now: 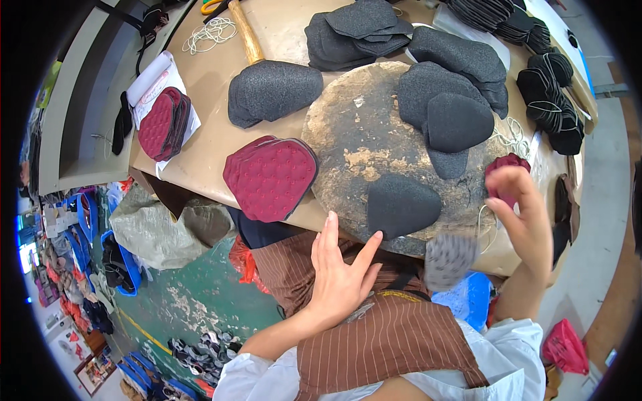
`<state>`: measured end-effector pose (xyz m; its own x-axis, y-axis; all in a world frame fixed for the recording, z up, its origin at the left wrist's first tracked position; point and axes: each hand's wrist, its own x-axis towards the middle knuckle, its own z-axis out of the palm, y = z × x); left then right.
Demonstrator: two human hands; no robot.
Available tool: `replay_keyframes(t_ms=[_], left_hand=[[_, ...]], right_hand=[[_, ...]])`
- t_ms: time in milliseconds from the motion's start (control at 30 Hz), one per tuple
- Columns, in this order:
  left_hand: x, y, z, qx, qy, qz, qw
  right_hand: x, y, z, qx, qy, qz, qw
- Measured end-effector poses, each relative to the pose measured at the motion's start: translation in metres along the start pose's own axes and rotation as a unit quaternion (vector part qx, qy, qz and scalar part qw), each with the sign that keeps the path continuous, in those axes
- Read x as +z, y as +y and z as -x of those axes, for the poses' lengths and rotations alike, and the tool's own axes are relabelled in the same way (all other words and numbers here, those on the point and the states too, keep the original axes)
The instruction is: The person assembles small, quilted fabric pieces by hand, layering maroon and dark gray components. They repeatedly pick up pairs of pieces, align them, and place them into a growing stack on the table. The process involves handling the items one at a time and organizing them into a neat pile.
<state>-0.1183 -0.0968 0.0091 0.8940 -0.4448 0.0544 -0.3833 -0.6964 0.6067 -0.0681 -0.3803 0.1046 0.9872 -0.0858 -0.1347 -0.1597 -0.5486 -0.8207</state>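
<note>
Slab (348, 110) on tan counter (204, 144); green floor (221, 294) at slab's 8 o'clock. Black pad (404, 207) at slab's 6; left fingers (330, 234) spread beside it. Right fingers (516, 179) curled at 4, can't tell if gripping.

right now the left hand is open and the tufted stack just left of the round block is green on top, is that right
Not quite: the head view shows that the tufted stack just left of the round block is dark red on top, not green. The left hand is open, as you say.
</note>
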Motion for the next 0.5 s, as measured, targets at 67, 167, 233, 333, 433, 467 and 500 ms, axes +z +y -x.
replay_keyframes(t_ms=[67, 167, 233, 333, 433, 467, 500], left_hand=[[0.001, 0.000, 0.000, 0.001, -0.007, -0.002, 1.000], [0.004, -0.001, 0.002, 0.002, 0.001, 0.001, 1.000], [0.010, -0.004, 0.004, 0.008, 0.032, 0.029, 0.999], [0.029, -0.028, 0.027, 0.097, 0.131, 0.146, 0.976], [0.024, -0.031, 0.017, 0.077, -0.025, 0.217, 0.973], [0.025, -0.030, 0.014, 0.055, -0.092, 0.237, 0.966], [0.031, -0.030, 0.013, 0.032, -0.141, 0.236, 0.961]], right_hand=[[0.010, 0.009, -0.002, -0.092, 0.042, 0.102, 0.990], [0.016, 0.026, 0.016, -0.228, 0.033, 0.128, 0.964], [0.038, 0.030, 0.041, -0.267, -0.036, 0.132, 0.954], [0.050, 0.065, 0.088, -0.202, -0.173, 0.048, 0.963], [0.068, 0.077, 0.123, -0.030, -0.226, 0.035, 0.973], [0.081, 0.083, 0.128, -0.025, -0.210, 0.051, 0.976], [0.098, 0.094, 0.133, -0.020, -0.191, 0.069, 0.979]])
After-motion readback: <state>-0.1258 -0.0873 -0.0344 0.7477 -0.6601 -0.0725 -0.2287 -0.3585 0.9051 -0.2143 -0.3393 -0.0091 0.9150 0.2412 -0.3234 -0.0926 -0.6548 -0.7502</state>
